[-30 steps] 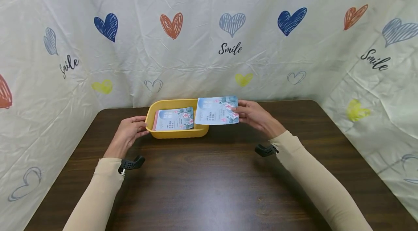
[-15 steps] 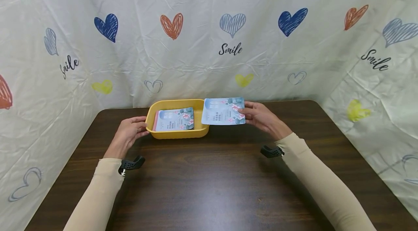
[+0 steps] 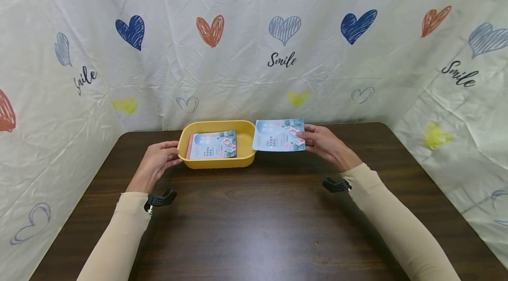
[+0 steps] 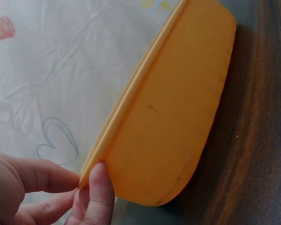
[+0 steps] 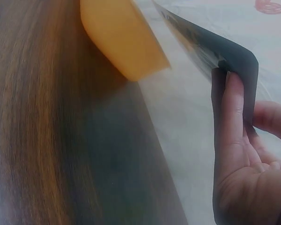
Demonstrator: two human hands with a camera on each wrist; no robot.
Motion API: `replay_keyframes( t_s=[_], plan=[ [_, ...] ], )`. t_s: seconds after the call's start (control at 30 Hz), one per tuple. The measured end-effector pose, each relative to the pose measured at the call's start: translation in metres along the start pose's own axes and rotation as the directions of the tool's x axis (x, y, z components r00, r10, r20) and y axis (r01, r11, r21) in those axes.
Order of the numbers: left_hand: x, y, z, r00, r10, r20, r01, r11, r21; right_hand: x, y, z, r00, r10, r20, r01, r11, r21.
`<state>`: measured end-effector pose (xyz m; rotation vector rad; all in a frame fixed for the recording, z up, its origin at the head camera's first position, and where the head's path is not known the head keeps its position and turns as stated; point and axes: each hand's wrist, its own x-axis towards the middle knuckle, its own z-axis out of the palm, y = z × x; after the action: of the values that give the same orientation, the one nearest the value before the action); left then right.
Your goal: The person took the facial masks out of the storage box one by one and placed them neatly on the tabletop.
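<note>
A yellow plastic basket (image 3: 220,164) stands near the table's back edge, left of centre. My left hand (image 3: 156,159) pinches its left end by the rim; in the left wrist view the thumb (image 4: 101,192) lies against the outer wall. Inside lies a light-blue face mask packet (image 3: 214,145) with printed flowers, over something pink that shows at its left edge. A matching face mask packet (image 3: 278,135) is held by my right hand (image 3: 325,144), just right of the basket and above the table. Thumb and fingers pinch its right edge, as the right wrist view shows.
The dark wooden table (image 3: 254,219) stretches from the basket to the near side. A white cloth (image 3: 238,73) with hearts and "Smile" lettering hangs behind and along both sides. The right part of the basket's inside shows bare floor.
My right hand has moved to the right with the face mask packet, from over the basket's right end to beside it. The left hand and the basket stay in place.
</note>
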<state>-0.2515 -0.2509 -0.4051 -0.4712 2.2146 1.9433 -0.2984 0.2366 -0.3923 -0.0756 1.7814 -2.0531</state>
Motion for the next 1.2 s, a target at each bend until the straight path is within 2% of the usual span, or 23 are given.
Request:
replay_keyframes(
  t_s=[0.37, 0.67, 0.97, 1.2],
  plan=[
    [0.001, -0.001, 0.0, 1.0, 0.005, 0.006, -0.005, 1.0, -0.008, -0.002, 0.002, -0.013, 1.0, 0.007, -0.023, -0.007, 1.0, 0.003],
    [0.002, -0.001, 0.0, 1.0, 0.024, 0.02, -0.023, 0.999, -0.023, -0.003, 0.006, -0.02, 1.0, 0.007, -0.011, -0.006, 0.999, 0.038],
    [0.001, -0.001, 0.0, 1.0, 0.017, 0.014, -0.017, 1.0, -0.014, -0.001, 0.013, -0.022, 0.999, 0.021, -0.035, -0.022, 0.999, -0.025],
    [0.0, -0.002, 0.0, 1.0, 0.015, 0.014, -0.015, 1.0, -0.012, 0.0, 0.018, -0.023, 0.999, 0.011, -0.035, -0.012, 1.0, -0.028]
  ],
)
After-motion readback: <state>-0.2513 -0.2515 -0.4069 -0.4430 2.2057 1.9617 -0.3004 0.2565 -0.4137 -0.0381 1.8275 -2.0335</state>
